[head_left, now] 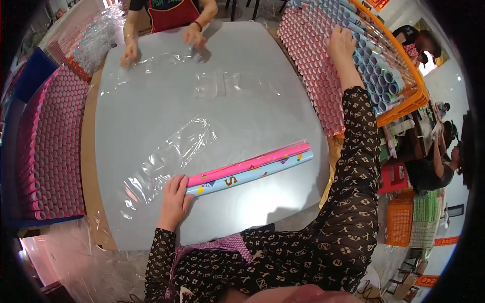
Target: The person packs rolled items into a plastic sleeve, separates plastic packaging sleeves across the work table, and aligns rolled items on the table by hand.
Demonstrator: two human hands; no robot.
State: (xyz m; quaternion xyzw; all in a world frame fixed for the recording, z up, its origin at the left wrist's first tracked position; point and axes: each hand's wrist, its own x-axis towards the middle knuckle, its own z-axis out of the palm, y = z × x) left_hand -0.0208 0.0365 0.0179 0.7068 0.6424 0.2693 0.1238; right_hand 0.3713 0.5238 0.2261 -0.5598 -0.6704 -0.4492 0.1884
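A pink tube [247,165] and a light blue tube [252,174] with a coloured print lie side by side along the near part of the grey table [146,111]. My left hand [176,198] is closed around their left ends. At the far right, my right hand [342,46] reaches over stacked tubes, its fingers curled down where red-and-white tube ends [316,60] meet blue tubes [374,73]. What those fingers hold, if anything, is hidden. Beyond my left hand lies a crinkled clear plastic sleeve [189,141].
An orange crate [411,76] holds the blue tubes. Pink tubes [58,146] fill a blue bin on the left. Across the table, another person's hands [130,53] handle clear plastic film [156,63]. More clear sleeves [209,85] lie mid-table. Other people work at the right.
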